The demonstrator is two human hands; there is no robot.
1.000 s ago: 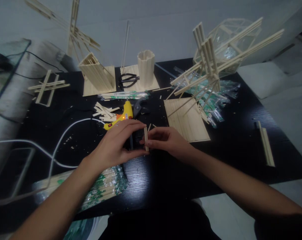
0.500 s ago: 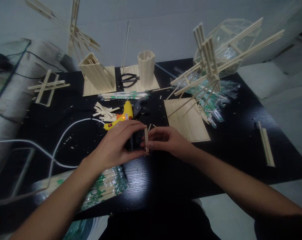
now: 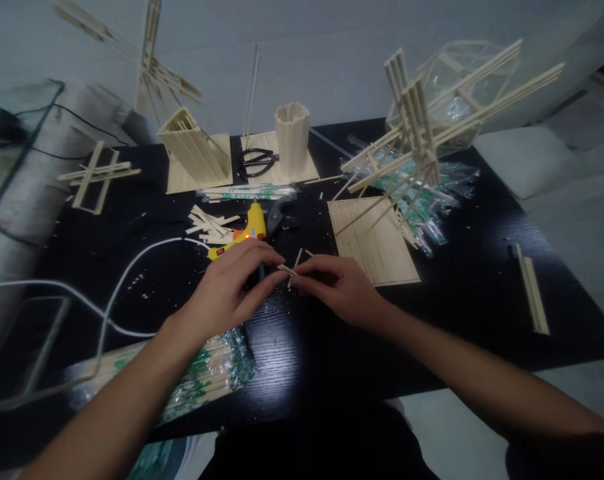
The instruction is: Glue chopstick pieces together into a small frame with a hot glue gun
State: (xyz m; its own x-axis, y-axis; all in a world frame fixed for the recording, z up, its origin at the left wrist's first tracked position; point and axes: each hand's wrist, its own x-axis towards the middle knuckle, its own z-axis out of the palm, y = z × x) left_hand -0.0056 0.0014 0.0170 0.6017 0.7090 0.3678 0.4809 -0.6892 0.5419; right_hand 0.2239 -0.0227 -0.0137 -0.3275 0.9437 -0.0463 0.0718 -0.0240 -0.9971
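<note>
Over the middle of the table, a small bundle of short wooden sticks (image 3: 287,271) lies nearly level between my two hands. My right hand (image 3: 339,288) pinches its right end between thumb and fingers. The thumb and forefinger of my left hand (image 3: 237,283) close about the left end; the exact contact is hard to make out. Behind my left hand lies a yellow hot glue gun (image 3: 255,223) with a small light lit. Dark-handled cutters (image 3: 278,215) rest beside it, and a pile of cut sticks (image 3: 209,223) is to its left.
A windmill-like stick model (image 3: 417,140) stands on a stick base (image 3: 375,247) at right. Two stick towers (image 3: 195,150) (image 3: 292,140) and black scissors (image 3: 257,162) are at the back. A white cable (image 3: 132,267) curves at left, near a bag of sticks (image 3: 212,373) at the front edge.
The short sticks have turned from upright to nearly flat between my hands. My left fingers have drawn in, and its thumb has moved up towards the forefinger.
</note>
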